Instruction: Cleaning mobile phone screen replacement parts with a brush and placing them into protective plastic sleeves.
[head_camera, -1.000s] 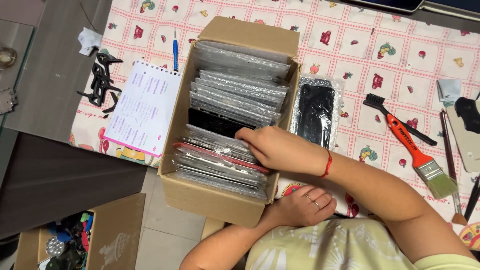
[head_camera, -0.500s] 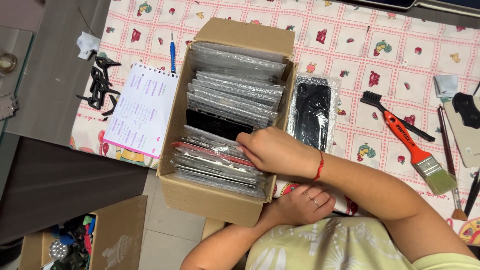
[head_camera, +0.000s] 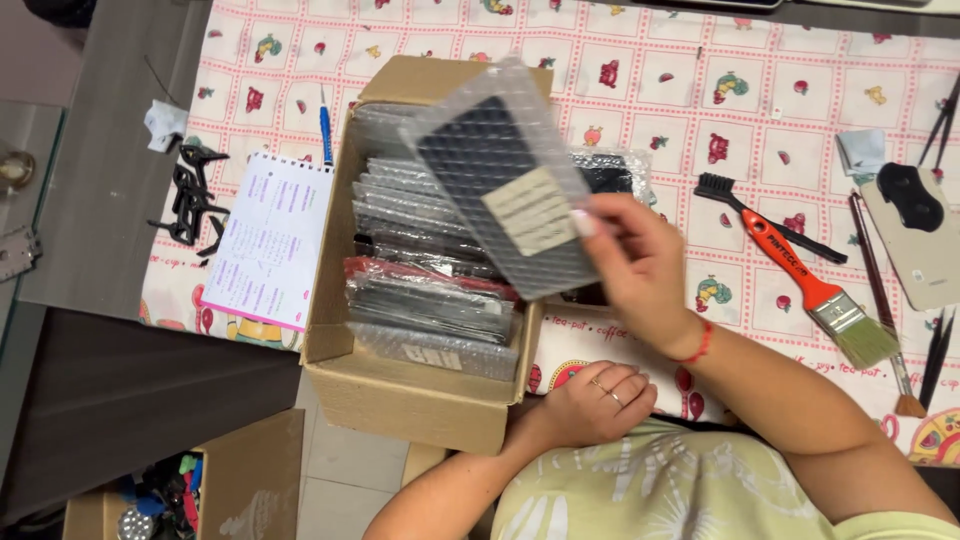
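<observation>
Above the cardboard box, your right hand is pinching a bubble-wrapped screen, its length slanting away leftward; your left hand is resting loosely curled, empty, against the box.

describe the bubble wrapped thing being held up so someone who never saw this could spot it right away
Find the open cardboard box at the near edge of the patterned tablecloth, filled with wrapped flat packets. Just above it, the right hand holds one bubble-wrapped dark panel. Unlike the packets standing on edge in the box, it is lifted clear, turned face-up, and bears a pale rectangular label.
</observation>
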